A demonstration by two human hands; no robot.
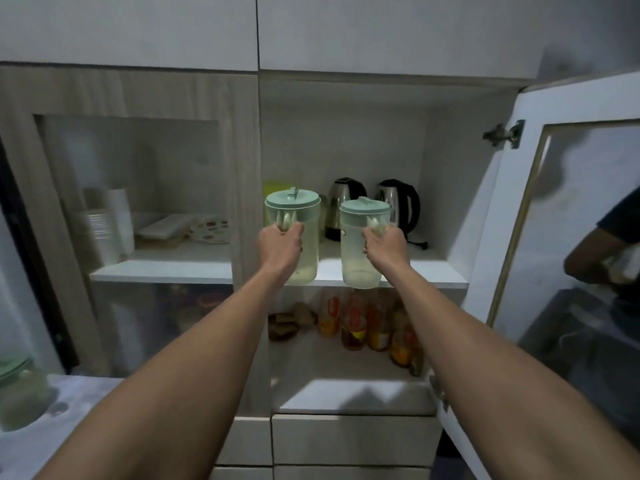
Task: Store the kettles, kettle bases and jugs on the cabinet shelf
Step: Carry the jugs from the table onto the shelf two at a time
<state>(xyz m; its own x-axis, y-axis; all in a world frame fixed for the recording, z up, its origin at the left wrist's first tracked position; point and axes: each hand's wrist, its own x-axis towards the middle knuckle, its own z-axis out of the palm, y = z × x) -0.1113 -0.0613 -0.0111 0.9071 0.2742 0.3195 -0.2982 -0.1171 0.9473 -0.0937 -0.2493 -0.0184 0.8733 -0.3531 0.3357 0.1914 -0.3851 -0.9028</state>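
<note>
Left jug [292, 207], right jug [353, 251]: green lids, upright at front edge of cabinet shelf [426, 271]; contact with shelf unclear.
Left hand [280, 245] grips left jug handle; right hand [384, 247] grips right jug handle.
Two steel kettles [341, 202] behind, 12 o'clock.
Bottles [353, 320] below, 6 o'clock.

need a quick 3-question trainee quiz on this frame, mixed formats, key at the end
1. True or false: the left hand is empty.
2. Where do the two steel kettles with black handles stand? A) on the lower shelf among bottles B) at the back of the white middle shelf C) on the counter
3. Fill in: the right hand grips a clear plastic jug with a pale green lid by its ____.

Key: 1 false, it grips a second clear green-lidded jug; 2 B; 3 handle.
</note>
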